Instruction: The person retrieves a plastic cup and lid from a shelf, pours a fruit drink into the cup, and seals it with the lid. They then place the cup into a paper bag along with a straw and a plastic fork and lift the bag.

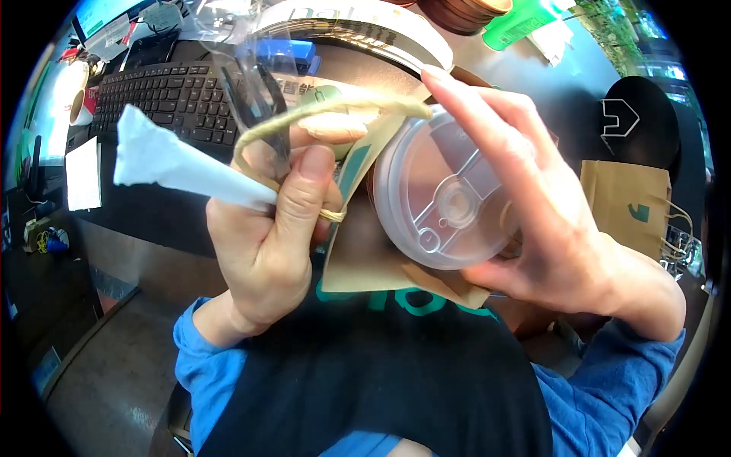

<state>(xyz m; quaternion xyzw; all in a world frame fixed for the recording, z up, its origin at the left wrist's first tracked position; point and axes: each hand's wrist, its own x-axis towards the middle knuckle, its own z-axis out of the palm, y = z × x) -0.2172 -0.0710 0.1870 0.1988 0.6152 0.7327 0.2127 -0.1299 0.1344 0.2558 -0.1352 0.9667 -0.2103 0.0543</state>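
Note:
My left hand is closed around the twisted-cord handle of a brown paper bag. The same fist has a rolled white paper piece sticking out to the left. Above the fist rises a clear plastic sleeve with something dark inside; its lower end is hidden behind the fingers. My right hand grips a cup with a translucent lid, thumb below and fingers over the top. The cup sits at the mouth of the bag, its lower part out of sight.
A black keyboard lies at the left, with a blue stapler-like object beyond it. A second brown paper bag stands at the right beneath a black round object. A green bottle is at the back.

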